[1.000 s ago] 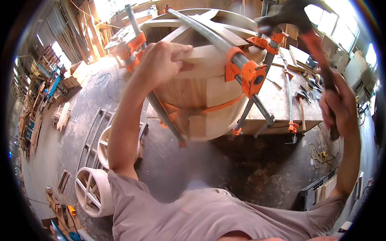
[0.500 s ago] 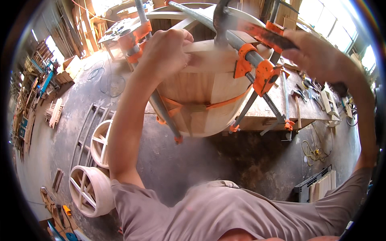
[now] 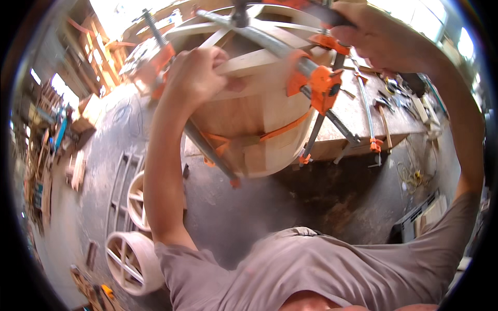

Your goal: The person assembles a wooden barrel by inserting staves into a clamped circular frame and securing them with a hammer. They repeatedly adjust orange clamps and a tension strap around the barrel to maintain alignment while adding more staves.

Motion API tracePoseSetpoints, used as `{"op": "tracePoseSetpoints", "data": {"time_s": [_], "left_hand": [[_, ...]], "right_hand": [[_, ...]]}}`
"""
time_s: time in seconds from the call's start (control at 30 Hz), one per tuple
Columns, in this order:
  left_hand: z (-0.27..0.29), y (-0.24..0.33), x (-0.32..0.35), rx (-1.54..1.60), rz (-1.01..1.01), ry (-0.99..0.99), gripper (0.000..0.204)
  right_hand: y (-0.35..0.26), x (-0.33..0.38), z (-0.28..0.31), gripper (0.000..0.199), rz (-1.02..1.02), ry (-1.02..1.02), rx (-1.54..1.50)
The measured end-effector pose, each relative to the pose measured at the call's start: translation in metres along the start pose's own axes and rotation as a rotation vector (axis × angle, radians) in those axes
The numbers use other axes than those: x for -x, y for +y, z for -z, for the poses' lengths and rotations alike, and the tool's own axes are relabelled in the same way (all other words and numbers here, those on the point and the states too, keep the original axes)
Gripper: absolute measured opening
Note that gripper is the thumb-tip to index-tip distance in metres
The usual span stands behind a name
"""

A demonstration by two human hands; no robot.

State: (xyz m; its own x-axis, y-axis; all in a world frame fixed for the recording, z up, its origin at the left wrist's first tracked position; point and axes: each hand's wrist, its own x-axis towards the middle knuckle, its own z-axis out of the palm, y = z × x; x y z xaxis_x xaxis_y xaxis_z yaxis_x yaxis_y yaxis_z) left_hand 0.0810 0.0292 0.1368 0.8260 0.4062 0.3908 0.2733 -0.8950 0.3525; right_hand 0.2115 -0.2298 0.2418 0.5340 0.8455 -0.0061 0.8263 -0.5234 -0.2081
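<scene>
A pale wooden wheel point(image 3: 149, 270), a hoop with crossed spokes, sits at left. The left hand point(image 3: 199, 75) keeps a narrow grip, fingers curled on the rim of the drum point(image 3: 249, 118), which stands at centre, smooth, curved and banded by an orange strap point(image 3: 284, 129). A steel clamp point(image 3: 324, 89) (orange at its heads) crosses the top. The hammer point(image 3: 328, 14), its dark head at the near rim half a second ago, is now higher in view, the right hand point(image 3: 378, 39) closed round its handle.
</scene>
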Motion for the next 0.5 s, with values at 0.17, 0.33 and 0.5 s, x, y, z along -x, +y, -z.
{"op": "tracePoseSetpoints", "data": {"time_s": [0.17,0.33,0.5], "left_hand": [[-0.011,-0.003,-0.004,0.109,-0.077,0.019,0.048],[-0.027,-0.005,0.017,0.085,-0.247,0.321,0.043],[-0.064,-0.007,0.047,0.31,-0.09,0.819,0.032]], "right_hand": [[0.038,0.006,-0.002,0.031,0.101,-0.007,0.007],[0.142,0.059,-0.062,0.035,0.123,0.308,-0.79],[0.295,0.057,-0.256,0.037,-0.246,0.592,-1.404]]}}
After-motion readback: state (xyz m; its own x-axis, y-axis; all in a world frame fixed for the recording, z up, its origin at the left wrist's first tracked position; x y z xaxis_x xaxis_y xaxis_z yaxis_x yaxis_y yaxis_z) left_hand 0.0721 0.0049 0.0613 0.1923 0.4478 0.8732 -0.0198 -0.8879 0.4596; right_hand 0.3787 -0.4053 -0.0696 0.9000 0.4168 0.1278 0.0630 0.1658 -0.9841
